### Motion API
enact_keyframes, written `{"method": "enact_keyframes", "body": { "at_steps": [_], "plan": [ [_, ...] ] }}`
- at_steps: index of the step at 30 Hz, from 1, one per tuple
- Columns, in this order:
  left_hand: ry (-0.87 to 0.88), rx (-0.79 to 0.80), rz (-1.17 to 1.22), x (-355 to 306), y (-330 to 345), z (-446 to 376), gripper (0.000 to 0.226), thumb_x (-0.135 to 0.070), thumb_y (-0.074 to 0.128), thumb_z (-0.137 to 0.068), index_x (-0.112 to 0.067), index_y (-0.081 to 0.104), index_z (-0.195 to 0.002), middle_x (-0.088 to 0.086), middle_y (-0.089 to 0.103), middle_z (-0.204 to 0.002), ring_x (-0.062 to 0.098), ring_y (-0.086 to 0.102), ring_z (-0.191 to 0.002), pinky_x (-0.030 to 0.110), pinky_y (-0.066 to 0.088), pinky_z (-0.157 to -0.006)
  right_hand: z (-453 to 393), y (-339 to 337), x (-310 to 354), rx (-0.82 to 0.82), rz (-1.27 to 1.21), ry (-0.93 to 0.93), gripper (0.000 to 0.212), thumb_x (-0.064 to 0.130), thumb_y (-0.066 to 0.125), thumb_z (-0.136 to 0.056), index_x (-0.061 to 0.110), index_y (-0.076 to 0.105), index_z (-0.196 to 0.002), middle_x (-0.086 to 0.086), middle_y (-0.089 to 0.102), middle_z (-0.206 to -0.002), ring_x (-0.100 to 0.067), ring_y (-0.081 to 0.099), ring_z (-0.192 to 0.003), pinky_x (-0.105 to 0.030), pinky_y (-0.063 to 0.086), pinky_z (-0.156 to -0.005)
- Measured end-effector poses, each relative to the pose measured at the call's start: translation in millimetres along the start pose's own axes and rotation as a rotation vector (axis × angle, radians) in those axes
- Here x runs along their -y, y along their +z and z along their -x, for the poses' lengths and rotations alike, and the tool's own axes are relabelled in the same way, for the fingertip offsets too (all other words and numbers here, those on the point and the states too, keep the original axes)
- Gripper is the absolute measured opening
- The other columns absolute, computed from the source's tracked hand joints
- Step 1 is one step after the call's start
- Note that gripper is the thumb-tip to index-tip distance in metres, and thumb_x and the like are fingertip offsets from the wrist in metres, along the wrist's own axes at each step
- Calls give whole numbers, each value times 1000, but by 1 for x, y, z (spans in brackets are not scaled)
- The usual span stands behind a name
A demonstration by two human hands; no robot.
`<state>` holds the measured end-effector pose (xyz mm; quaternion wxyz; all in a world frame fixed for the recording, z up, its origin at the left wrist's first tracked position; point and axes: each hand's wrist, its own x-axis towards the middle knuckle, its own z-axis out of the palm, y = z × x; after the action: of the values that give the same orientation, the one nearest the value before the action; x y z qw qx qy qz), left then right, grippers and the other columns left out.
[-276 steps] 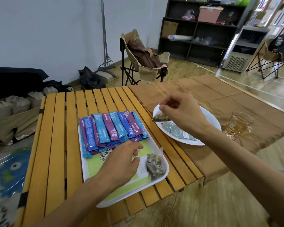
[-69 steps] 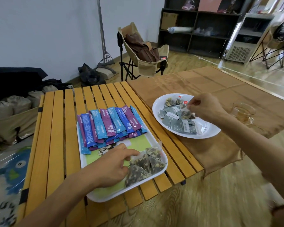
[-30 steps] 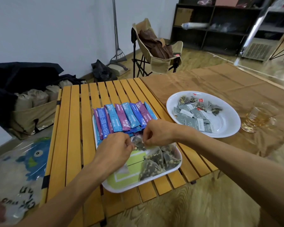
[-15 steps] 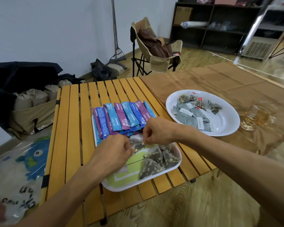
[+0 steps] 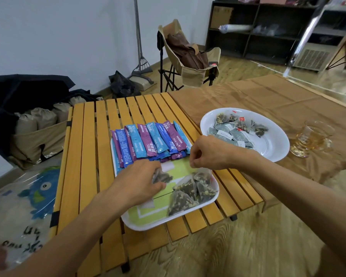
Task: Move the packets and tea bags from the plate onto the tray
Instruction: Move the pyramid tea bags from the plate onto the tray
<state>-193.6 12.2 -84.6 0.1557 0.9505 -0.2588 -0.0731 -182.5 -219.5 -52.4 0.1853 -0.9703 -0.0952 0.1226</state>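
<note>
The white tray (image 5: 168,222) with a green inner face lies on the slatted wooden table (image 5: 88,156). Blue and purple stick packets (image 5: 148,140) fill its far half, and several pyramid tea bags (image 5: 188,192) sit in its near right corner. My left hand (image 5: 136,184) hovers over the tray's middle and pinches one tea bag (image 5: 162,176). My right hand (image 5: 210,152) is at the tray's right edge, fingers curled, with nothing visible between them. The white plate (image 5: 278,140) to the right holds grey flat packets (image 5: 226,134) and a few tea bags (image 5: 242,124).
A glass cup of amber tea (image 5: 310,138) stands right of the plate on the brown cloth (image 5: 268,92). A folding chair (image 5: 188,56) stands beyond the table. Bags and sacks (image 5: 38,120) lie on the floor at the left.
Half a second ago both hands met on one tea bag over the tray. My left hand now holds it alone, lower and nearer me, and my right hand has drawn back to the right.
</note>
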Motion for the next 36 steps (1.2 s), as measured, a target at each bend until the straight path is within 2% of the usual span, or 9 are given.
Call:
{"method": "enact_keyframes", "body": {
  "at_steps": [5,8,11,15,20,25,30,33,36],
  "plan": [
    [8,173,7,2,-5,22,36,-58,65,-83,-34,57,-108,-11,56,-77,6,56,-73,29,47,-62,2,-9,-13,-48,-9,36,7,19,72,-87,15,77,-87,6,72,-86,-8,65,-83,-28,57,-72],
    [32,239,44,-1,-7,27,23,-43,61,-89,-29,61,-108,-7,63,-79,7,59,-74,31,51,-65,1,-19,-24,-85,18,73,6,19,73,-85,16,78,-83,7,73,-80,-6,65,-77,-26,54,-72],
    [61,230,13,-1,-8,26,22,-21,44,-95,-26,62,-106,-5,57,-76,12,53,-68,28,42,-54,2,-35,-44,-161,46,160,7,17,72,-84,14,78,-83,5,73,-80,-8,64,-76,-20,49,-67],
    [70,186,-2,-1,-7,25,21,-17,43,-95,-25,63,-94,-7,51,-69,10,48,-63,24,34,-52,8,-58,-85,-352,38,346,6,13,71,-82,14,76,-79,0,71,-79,-12,61,-69,-15,42,-53],
    [74,149,-10,0,-4,24,8,-33,52,-96,-32,60,-98,-11,60,-76,9,56,-74,33,47,-64,13,-65,-141,-560,-13,605,14,8,66,-82,11,75,-91,-9,73,-84,-27,67,-80,-35,56,-75],
    [111,119,-44,-5,-1,23,9,-37,53,-96,-33,60,-101,-10,52,-69,11,51,-72,31,36,-57,11,-49,-170,-568,-75,689,42,5,65,-82,8,65,-124,-15,68,-118,-33,61,-108,-34,48,-90],
    [123,106,-25,-7,1,21,11,-37,54,-96,-32,62,-102,-11,51,-66,8,48,-67,30,36,-57,8,-43,-177,-595,-138,705,56,3,63,-83,8,54,-138,-16,62,-129,-35,55,-122,-37,45,-98],
    [133,105,-4,-7,1,20,11,-36,55,-96,-31,63,-103,-11,54,-65,7,50,-66,30,40,-59,7,-38,-184,-607,-127,698,50,3,59,-83,12,59,-133,-16,65,-127,-36,60,-113,-38,50,-91],
    [137,106,13,-7,1,19,11,-36,55,-96,-31,63,-102,-11,56,-65,7,52,-67,30,44,-62,9,-32,-186,-672,-71,707,25,7,56,-87,14,73,-104,-17,70,-109,-36,61,-91,-35,50,-78]
  ]
}}
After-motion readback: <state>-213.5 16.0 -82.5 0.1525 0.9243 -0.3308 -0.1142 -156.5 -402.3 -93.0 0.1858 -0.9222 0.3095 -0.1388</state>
